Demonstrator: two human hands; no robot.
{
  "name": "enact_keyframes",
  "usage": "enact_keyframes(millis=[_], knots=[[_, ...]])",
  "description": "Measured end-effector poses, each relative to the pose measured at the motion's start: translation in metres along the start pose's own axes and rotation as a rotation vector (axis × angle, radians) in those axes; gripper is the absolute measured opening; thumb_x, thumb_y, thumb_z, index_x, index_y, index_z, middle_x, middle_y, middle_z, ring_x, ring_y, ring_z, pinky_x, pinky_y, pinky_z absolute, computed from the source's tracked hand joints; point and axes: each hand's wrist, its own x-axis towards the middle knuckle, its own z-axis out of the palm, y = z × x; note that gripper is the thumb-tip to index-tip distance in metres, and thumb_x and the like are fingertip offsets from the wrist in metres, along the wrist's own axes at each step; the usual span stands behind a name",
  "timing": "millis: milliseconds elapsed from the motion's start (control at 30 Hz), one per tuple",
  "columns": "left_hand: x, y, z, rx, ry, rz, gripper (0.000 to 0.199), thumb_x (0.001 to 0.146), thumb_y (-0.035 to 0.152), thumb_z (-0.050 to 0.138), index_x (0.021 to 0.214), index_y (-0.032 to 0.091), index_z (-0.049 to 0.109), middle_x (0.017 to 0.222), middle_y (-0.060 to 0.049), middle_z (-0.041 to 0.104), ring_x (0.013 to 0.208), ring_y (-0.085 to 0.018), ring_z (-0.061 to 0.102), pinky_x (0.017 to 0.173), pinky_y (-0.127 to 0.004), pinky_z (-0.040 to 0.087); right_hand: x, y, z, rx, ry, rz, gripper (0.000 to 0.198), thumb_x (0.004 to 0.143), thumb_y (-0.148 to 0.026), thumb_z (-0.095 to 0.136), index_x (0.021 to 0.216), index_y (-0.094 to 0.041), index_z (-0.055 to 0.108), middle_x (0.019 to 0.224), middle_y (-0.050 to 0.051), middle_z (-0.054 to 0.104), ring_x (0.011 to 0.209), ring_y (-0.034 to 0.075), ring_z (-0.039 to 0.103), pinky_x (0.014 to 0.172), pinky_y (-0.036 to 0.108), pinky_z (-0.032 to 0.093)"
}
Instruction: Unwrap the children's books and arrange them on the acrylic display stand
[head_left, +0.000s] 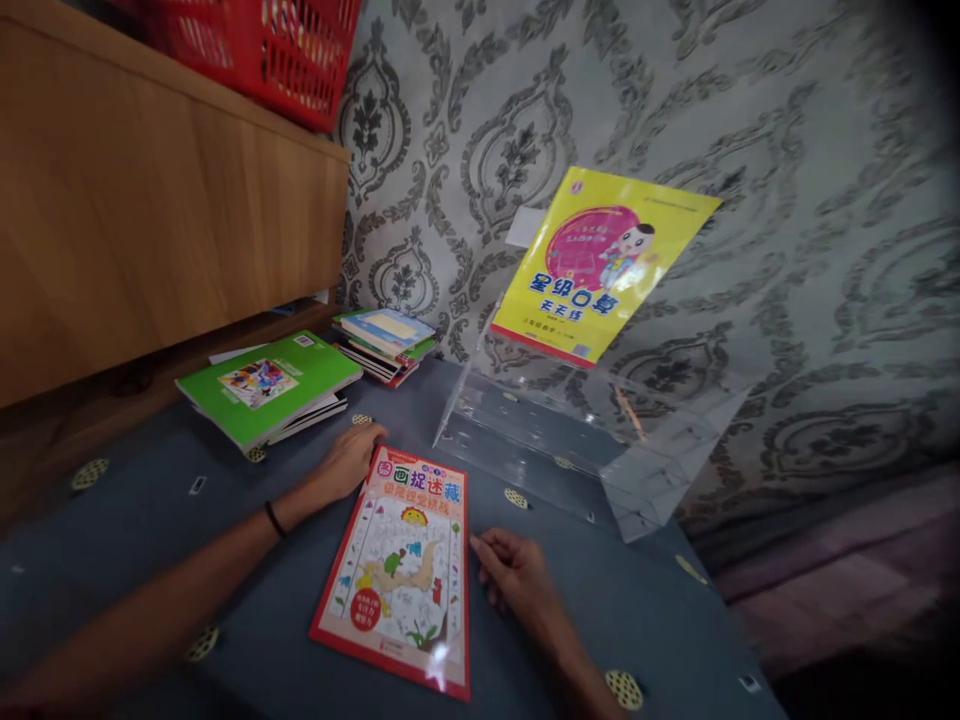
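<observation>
A red-bordered children's picture book (411, 580) lies cover up on the dark grey patterned cloth. My left hand (349, 462), with a black band on its wrist, is closed at the book's far left corner; its fingertips are partly hidden. Beside the book's right edge is my right hand (517, 572), its fingers curled and thumb near the forefinger, with nothing seen in them. Past the book stands a clear plastic holder (525, 440). A yellow workbook (592, 265) leans upright in it, cover facing me.
A green book (311, 365) tops a loose pile at the left. Behind it is another stack of books (390, 335) near the patterned wall (517, 120). A wooden cabinet (172, 200) stands at the left, with a red plastic basket (300, 60) on top. Pinkish fabric (847, 590) lies at the right.
</observation>
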Motion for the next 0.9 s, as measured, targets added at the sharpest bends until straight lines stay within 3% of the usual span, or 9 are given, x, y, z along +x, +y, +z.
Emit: enact_keyframes(millis=[100,167,267,400,500,633,900], knots=[[-0.001,0.001,0.000,0.034,-0.013,0.014,0.021,0.081,0.011,0.052,0.096,0.021,0.063,0.096,-0.006,0.070,0.096,-0.022,0.064,0.092,-0.035,0.049,-0.003,-0.004,0.003,-0.178,0.165,-0.183,0.056,0.086,-0.072,0.052,0.068,-0.020,0.063,0.056,0.003,0.063,0.049,0.015,0.055,0.048,0.027,0.041],[-0.001,0.000,0.000,0.051,-0.021,0.009,0.021,0.081,0.011,0.054,0.096,0.021,0.063,0.095,-0.005,0.071,0.094,-0.022,0.065,0.090,-0.034,0.050,-0.002,-0.010,0.009,-0.253,0.176,-0.300,0.047,0.093,-0.060,0.049,0.078,-0.021,0.069,0.070,0.006,0.072,0.062,0.020,0.064,0.058,0.030,0.047],[-0.001,-0.004,-0.001,0.068,-0.028,-0.008,0.029,0.077,0.007,0.053,0.101,0.020,0.063,0.094,-0.006,0.072,0.092,-0.023,0.067,0.086,-0.033,0.051,0.008,-0.024,0.020,-0.349,0.110,-0.507,0.033,0.098,-0.042,0.046,0.095,-0.021,0.072,0.094,0.009,0.076,0.085,0.025,0.070,0.077,0.036,0.054],[0.001,-0.009,-0.004,0.074,-0.029,-0.018,0.037,0.078,0.003,0.045,0.107,0.019,0.063,0.097,-0.008,0.074,0.094,-0.022,0.068,0.088,-0.034,0.052,0.034,-0.044,0.041,-0.504,-0.058,-0.722,0.034,0.100,-0.028,0.044,0.126,-0.019,0.064,0.128,0.012,0.068,0.119,0.026,0.062,0.103,0.044,0.049],[0.003,-0.012,-0.005,0.076,-0.025,-0.017,0.036,0.082,0.005,0.042,0.108,0.019,0.062,0.097,-0.007,0.074,0.094,-0.022,0.068,0.090,-0.035,0.052,0.055,-0.054,0.061,-0.656,-0.137,-0.757,0.042,0.101,-0.027,0.043,0.139,-0.013,0.054,0.149,0.016,0.052,0.137,0.027,0.048,0.114,0.048,0.039],[0.003,-0.013,-0.005,0.089,-0.020,-0.016,0.035,0.084,0.007,0.041,0.109,0.019,0.061,0.098,-0.008,0.074,0.096,-0.022,0.068,0.090,-0.035,0.052,0.074,-0.056,0.084,-0.769,-0.137,-0.750,0.049,0.103,-0.032,0.043,0.146,-0.010,0.046,0.154,0.019,0.045,0.145,0.029,0.038,0.119,0.053,0.030],[0.002,-0.012,-0.004,0.127,-0.030,-0.009,0.034,0.088,0.008,0.039,0.113,0.017,0.061,0.100,-0.010,0.073,0.098,-0.024,0.068,0.091,-0.036,0.052,0.081,-0.055,0.093,-0.776,-0.103,-0.730,0.054,0.103,-0.040,0.043,0.148,-0.010,0.045,0.151,0.019,0.049,0.144,0.029,0.041,0.119,0.052,0.030]])
